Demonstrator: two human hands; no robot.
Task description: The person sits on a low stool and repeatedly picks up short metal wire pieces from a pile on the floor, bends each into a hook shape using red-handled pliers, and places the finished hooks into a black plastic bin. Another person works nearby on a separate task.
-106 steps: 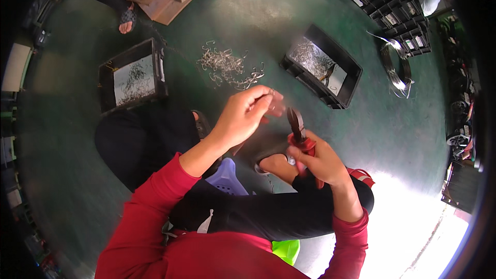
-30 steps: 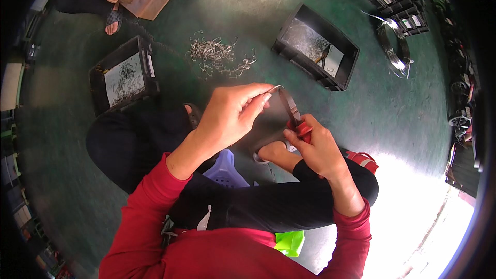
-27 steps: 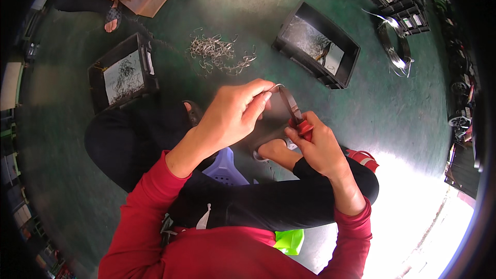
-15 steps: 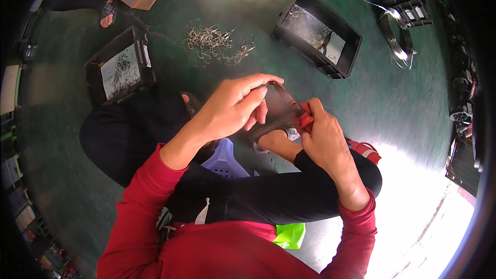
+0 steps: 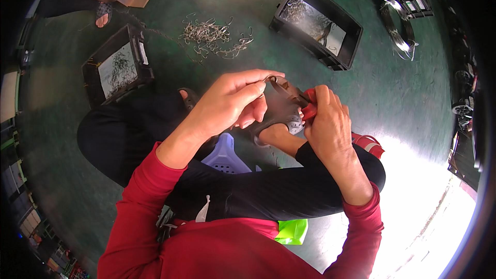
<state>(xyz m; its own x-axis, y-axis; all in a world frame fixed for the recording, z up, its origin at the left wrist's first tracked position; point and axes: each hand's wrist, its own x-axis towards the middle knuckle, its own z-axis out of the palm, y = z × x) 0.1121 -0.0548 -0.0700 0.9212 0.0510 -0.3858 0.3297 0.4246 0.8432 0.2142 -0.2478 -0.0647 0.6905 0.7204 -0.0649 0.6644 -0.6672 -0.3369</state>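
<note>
L hand [image 5: 227, 98] pinches a bent wire [image 5: 270, 78] & R hand [image 5: 330, 124] grips red-handled pliers [image 5: 309, 111], jaws nr the wire, above a green floor [image 5: 423, 103] w/ wire hooks [image 5: 206, 33] piled btwn black crates [image 5: 305, 44].

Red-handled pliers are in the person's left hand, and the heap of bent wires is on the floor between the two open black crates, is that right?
Not quite, the hand is wrong: the head view shows the red-handled pliers in the right hand. The heap of bent wires is indeed on the floor between the two open black crates.
</note>
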